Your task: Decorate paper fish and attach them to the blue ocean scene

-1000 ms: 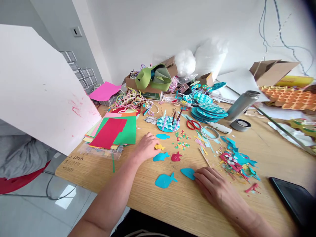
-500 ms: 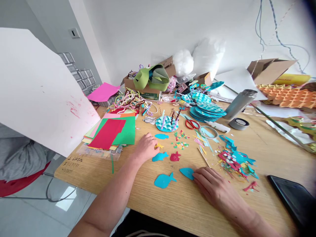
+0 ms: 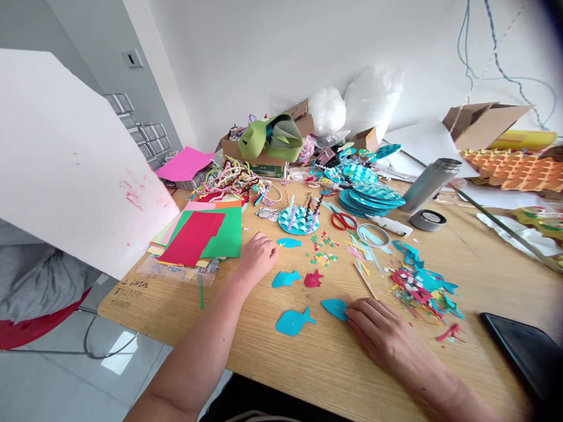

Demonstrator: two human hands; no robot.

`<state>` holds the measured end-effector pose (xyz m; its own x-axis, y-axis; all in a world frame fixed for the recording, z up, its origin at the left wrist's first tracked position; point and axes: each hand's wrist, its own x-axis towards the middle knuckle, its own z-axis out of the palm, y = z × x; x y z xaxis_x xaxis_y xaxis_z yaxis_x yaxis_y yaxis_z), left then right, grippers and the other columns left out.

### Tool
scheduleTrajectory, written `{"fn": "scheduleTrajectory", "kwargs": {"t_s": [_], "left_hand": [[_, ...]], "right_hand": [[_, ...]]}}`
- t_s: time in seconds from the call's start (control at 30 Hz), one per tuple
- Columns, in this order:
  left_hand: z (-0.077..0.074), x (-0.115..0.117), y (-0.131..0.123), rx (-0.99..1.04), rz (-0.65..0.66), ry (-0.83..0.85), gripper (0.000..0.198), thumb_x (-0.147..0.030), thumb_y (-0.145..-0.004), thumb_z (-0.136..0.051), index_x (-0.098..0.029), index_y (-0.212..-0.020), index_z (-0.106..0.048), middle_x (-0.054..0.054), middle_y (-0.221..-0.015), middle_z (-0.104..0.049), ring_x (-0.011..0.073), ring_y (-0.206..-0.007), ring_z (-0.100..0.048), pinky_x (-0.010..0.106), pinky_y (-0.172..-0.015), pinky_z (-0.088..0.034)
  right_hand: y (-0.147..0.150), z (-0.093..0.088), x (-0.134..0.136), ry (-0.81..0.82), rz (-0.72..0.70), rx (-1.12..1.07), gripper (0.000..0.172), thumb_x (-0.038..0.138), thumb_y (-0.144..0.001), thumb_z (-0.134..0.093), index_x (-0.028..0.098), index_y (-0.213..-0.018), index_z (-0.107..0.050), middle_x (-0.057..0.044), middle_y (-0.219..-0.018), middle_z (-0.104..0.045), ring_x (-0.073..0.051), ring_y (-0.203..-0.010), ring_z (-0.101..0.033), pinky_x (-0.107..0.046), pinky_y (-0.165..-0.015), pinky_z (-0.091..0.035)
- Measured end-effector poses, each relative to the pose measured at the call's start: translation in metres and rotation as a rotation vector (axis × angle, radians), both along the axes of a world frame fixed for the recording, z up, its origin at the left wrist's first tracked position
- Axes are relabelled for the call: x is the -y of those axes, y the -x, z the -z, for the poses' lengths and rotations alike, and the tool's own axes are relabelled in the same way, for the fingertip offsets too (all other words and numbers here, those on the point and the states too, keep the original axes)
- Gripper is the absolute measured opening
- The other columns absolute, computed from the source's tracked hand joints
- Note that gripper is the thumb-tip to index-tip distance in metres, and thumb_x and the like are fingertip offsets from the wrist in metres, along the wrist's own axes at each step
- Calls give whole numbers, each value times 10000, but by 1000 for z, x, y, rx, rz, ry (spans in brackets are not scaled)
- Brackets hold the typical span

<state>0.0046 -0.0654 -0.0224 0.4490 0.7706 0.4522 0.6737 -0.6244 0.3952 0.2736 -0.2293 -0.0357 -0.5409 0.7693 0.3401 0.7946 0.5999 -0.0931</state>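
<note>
My left hand (image 3: 259, 257) is closed in a pinch over the table, with a bit of a yellow paper fish (image 3: 280, 245) showing past its fingertips. Just beyond it lies a blue cut-out fish (image 3: 291, 242). My right hand (image 3: 382, 329) rests low on the table, its curled fingers over the tail end of a pointed blue paper fish (image 3: 333, 308); that end is hidden. Between the hands lie a blue fish (image 3: 285, 278), a small red fish (image 3: 313, 278) and a larger blue fish (image 3: 294, 322). A thin wooden stick (image 3: 365, 280) reaches to my right knuckles.
Coloured paper sheets (image 3: 229, 234) are stacked at left. Red scissors (image 3: 343, 221), a tape ring (image 3: 373, 235) and a decorated blue disc (image 3: 299, 221) lie farther back. Paper scraps (image 3: 422, 284), a grey flask (image 3: 431, 184) and a dark phone-like device (image 3: 519, 351) are at right.
My left hand has moved slightly back and left, drawing the yellow fish along, now mostly hidden by the fingers. My right hand stays where it was.
</note>
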Motion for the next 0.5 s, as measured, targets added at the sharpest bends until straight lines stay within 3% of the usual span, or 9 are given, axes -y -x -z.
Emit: {"fn": "scheduleTrajectory", "kwargs": {"t_s": [0.1, 0.2, 0.5], "left_hand": [[-2, -6, 3, 366, -51, 139, 122, -157, -762, -589, -171, -648, -632, 103, -898, -686, 223, -902, -580, 364, -823, -455], [0, -14, 6, 614, -65, 306, 129, -244, -747, -609, -156, -662, -648, 109, -905, -694, 208, -835, -629, 311, -695, -495], [7, -17, 4, 723, -16, 411, 185, -318, -718, -637, -146, -670, -684, 100, -884, -712, 196, -823, -665, 263, -660, -523]], "right_hand": [[0, 1, 0, -1, 4, -5, 199, 114, -932, -417, 175, -951, -606, -96, -919, -622, -210, -880, -585, -360, -760, -490], [-1, 2, 0, -15, 9, -10, 199, 118, -931, -421, 173, -927, -612, -94, -915, -625, -211, -882, -590, -357, -755, -488], [0, 0, 0, -54, -5, -10, 188, 112, -926, -429, 157, -949, -610, -96, -894, -624, -212, -842, -587, -356, -716, -487]]}}
